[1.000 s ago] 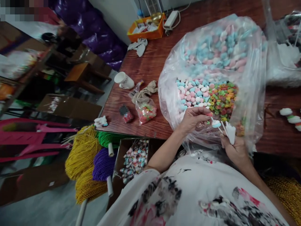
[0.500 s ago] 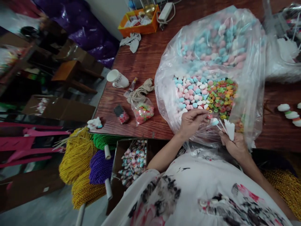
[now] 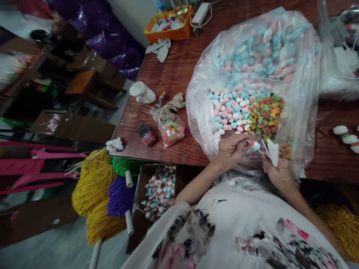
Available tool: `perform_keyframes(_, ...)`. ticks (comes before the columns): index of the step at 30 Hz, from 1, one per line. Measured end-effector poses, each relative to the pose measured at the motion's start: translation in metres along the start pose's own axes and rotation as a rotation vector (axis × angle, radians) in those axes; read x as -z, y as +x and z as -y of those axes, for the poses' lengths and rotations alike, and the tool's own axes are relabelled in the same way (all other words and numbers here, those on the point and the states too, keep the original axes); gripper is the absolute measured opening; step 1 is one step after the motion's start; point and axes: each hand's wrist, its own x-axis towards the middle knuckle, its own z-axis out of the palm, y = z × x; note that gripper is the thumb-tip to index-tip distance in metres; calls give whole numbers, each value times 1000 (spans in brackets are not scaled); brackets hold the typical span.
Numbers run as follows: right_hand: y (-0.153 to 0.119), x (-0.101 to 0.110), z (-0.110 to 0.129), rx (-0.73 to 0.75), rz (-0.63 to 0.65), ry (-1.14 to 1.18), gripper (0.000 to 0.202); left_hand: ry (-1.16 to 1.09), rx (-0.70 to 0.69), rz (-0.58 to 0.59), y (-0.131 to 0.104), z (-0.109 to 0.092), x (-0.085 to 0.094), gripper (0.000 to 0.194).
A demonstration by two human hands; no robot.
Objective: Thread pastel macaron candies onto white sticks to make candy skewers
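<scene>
Stick with pale blue sweet (image 3: 255, 147): at the mouth of the bag, between the two hands. Left hand (image 3: 230, 149): fingertips pinched together on a small piece at the sweet's near side. Right hand (image 3: 278, 172): fingers closed round a bundle of white sticks (image 3: 273, 152), which point to 12 o'clock.

Clear plastic bag (image 3: 297, 123): open toward the person, on the wooden table (image 3: 174, 78); holds pastel sweets (image 3: 230, 112) and, at their 3 o'clock, coloured ring sweets (image 3: 265, 116).

At 9 o'clock of the bag: small packet of ring sweets (image 3: 171, 133), crumpled cloth (image 3: 169, 107), white mug (image 3: 142, 92). At 11 o'clock: orange tray (image 3: 168, 30).

Below the table edge, at 8 o'clock: cardboard box of finished sweet sticks (image 3: 159, 190); beside it yellow, green and purple cord bundles (image 3: 103, 190).
</scene>
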Motion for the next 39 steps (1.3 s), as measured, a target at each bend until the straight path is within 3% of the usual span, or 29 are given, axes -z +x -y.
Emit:
perform_keyframes(5,1,-1,1,5,43,31,32,27,4,-64,-3,2,-2,18)
perform_keyframes(7,2,0,6,51,30,3,30,-82,127,-80,-3,6,-2,22)
perform_keyframes(10,3,3,13,210,-5,-33,25,-364,378,-81,1,10,1,51)
perform_keyframes(14,4,7,13,451,-15,-45,16,-557,566,23,2,8,4,76)
perform_keyframes(22,1,0,16,493,-28,-110,19,-600,543,84,-16,3,-13,73)
perform_keyframes(25,4,-2,22,472,-43,-170,21,-656,587,107,-26,6,-20,83)
perform_keyframes(28,6,2,22,364,12,-202,20,-650,606,123,-24,12,-15,103)
perform_keyframes(30,7,6,16,251,24,-182,21,-525,563,116,-9,19,-1,105)
perform_keyframes(31,7,9,11,192,9,-158,23,-401,516,84,3,24,9,97)
perform_keyframes(34,8,16,-3,54,-53,-72,34,209,297,-22,46,42,40,43)
perform_keyframes(36,7,19,-9,23,-67,-33,36,642,190,97,71,54,54,20)
perform_keyframes(39,5,17,-12,49,-66,-55,35,964,146,247,87,64,59,16)
